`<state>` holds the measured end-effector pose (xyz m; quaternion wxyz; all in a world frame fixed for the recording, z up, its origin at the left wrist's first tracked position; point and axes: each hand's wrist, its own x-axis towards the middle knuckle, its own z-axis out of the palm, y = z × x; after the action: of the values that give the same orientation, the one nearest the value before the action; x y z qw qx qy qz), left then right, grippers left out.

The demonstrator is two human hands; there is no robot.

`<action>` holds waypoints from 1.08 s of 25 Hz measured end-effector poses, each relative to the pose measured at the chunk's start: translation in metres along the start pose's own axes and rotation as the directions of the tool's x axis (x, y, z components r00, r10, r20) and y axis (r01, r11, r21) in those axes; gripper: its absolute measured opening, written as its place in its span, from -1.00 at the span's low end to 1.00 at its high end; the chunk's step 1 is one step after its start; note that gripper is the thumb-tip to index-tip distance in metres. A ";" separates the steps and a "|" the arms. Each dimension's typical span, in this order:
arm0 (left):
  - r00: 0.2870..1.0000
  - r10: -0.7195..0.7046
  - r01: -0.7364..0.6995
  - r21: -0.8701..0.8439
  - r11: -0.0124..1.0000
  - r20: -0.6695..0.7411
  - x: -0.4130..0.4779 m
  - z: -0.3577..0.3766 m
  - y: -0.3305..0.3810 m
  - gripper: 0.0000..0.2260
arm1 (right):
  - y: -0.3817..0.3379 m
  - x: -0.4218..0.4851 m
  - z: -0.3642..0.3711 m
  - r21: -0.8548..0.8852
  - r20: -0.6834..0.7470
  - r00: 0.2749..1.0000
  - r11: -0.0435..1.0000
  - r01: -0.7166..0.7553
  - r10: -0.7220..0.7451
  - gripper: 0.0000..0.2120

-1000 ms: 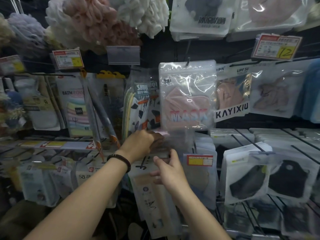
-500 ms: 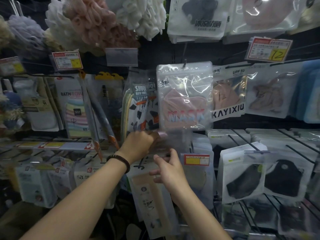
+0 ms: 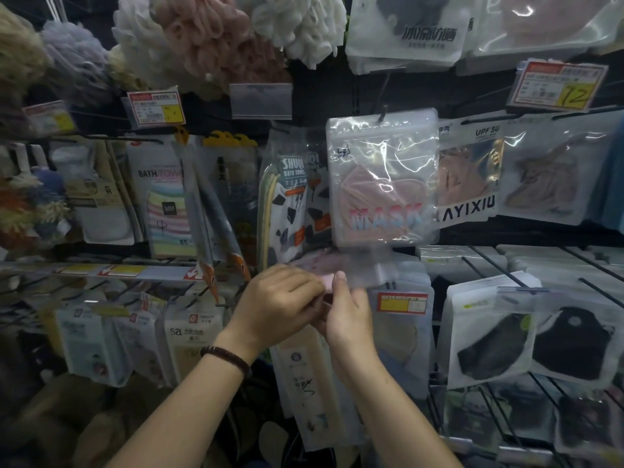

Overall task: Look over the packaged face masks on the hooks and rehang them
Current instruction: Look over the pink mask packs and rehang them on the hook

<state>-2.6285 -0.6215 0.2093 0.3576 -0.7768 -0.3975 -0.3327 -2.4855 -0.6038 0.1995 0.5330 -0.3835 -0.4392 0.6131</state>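
A clear packet with a pink mask and the word MASK (image 3: 383, 184) hangs from a hook at centre. Just below it I hold a second, blurred clear packet with a pink mask (image 3: 351, 268), lying nearly flat. My left hand (image 3: 277, 298) grips its near left edge, fingers curled. My right hand (image 3: 347, 312) pinches the same edge from the right, thumb up on the plastic. The two hands touch each other. Black masks in white packets (image 3: 537, 336) hang at lower right.
Bath sponges (image 3: 202, 35) hang at top left, bath towel packets (image 3: 165, 204) on hooks at left. More mask packets (image 3: 469, 173) hang to the right under a yellow price tag (image 3: 560, 84). Bare wire hooks (image 3: 499, 265) jut out at right; a price label (image 3: 401, 303) sits beside my right hand.
My right hand rose from below the packet and closed on its edge next to my left hand. My left hand stayed on the packet.
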 end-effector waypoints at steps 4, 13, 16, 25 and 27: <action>0.928 -0.350 0.370 -0.210 0.905 0.124 -0.005 -0.021 0.012 -0.81 | 0.002 -0.018 -0.005 0.098 0.008 0.999 0.995 -0.033 0.033 -0.57; 0.291 -0.855 0.933 -0.326 0.154 0.429 -0.015 -0.071 0.037 -0.72 | -0.017 -0.043 -0.063 -0.110 0.138 0.987 0.992 -0.062 0.077 -0.92; 0.106 -0.769 0.909 -0.375 -0.182 0.630 -0.028 -0.071 0.054 -0.60 | -0.022 -0.040 -0.069 -0.155 0.199 0.979 0.988 -0.022 0.053 -0.87; -0.026 -0.955 0.646 -0.724 -0.242 0.296 -0.035 -0.038 0.118 -0.74 | -0.027 -0.027 -0.093 -0.218 0.472 0.879 0.975 0.047 0.063 -0.77; -0.114 -0.976 0.587 -0.780 -0.215 0.184 -0.026 -0.025 0.127 -0.74 | -0.021 -0.029 -0.099 -0.131 0.425 0.903 0.991 -0.003 0.059 -0.83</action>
<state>-2.5379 -0.7067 0.1646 -0.1962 -0.1972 -0.5468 -0.7897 -2.3821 -0.6190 0.1876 0.3883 -0.2797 -0.5773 0.6615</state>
